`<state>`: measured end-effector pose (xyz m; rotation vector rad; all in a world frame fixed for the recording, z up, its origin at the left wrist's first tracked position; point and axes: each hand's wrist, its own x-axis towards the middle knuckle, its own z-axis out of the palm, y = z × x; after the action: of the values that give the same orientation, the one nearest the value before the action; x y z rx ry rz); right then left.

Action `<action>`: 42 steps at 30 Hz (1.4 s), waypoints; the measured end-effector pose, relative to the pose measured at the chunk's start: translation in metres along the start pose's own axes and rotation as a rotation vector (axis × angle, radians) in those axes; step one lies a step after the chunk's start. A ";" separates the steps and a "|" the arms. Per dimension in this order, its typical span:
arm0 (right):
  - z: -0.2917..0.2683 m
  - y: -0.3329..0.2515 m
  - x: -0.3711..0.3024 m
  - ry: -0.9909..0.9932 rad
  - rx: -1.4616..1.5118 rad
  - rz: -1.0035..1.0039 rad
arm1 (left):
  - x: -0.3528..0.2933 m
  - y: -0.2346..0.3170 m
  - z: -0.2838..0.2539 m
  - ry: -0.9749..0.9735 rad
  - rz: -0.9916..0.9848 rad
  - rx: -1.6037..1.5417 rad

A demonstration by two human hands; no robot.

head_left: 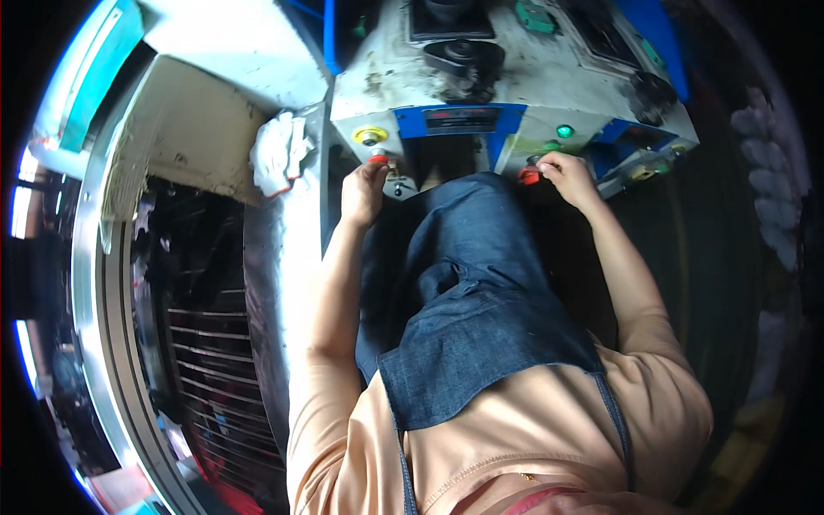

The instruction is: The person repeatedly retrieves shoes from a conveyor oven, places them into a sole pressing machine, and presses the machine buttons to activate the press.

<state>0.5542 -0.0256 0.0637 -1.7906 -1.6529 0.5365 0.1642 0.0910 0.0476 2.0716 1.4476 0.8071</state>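
Note:
My left hand [364,192] reaches the front of a worn white-and-blue machine [360,94], its fingers drawn together against the underside of a red button [378,160]. Whether they grip it or only touch it is hidden. Just above sits a yellow-ringed button [371,136]. On the other side of the panel, my right hand [566,178] has its thumb and fingers closed beside a red part [530,175] and a small dark knob. What lies between those fingertips is too small to make out. A green light [565,131] glows above this hand.
White work gloves [279,154] lie on a pale ledge to the left, beside a tan box-like cover [193,120]. Below that cover is a rack of metal bars [215,360]. Dark knobs [463,60] stick up from the machine's top. A blue denim apron [472,318] covers my lap.

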 end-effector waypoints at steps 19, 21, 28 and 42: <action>0.034 0.007 -0.010 0.158 0.091 -0.089 | -0.017 0.087 -0.046 -0.236 0.006 -0.291; 0.041 -0.015 -0.030 0.116 0.174 -0.107 | -0.042 0.137 -0.079 -0.208 0.130 -0.566; 0.088 -0.040 -0.059 0.179 0.077 -0.355 | -0.131 0.288 -0.164 -0.086 0.913 -1.082; 0.101 -0.063 -0.069 0.176 -0.002 -0.407 | -0.209 0.329 -0.197 -0.555 0.937 -1.160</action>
<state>0.4311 -0.0752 0.0266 -1.4012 -1.8238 0.1886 0.1878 -0.2019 0.3707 1.6434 -0.3800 0.9273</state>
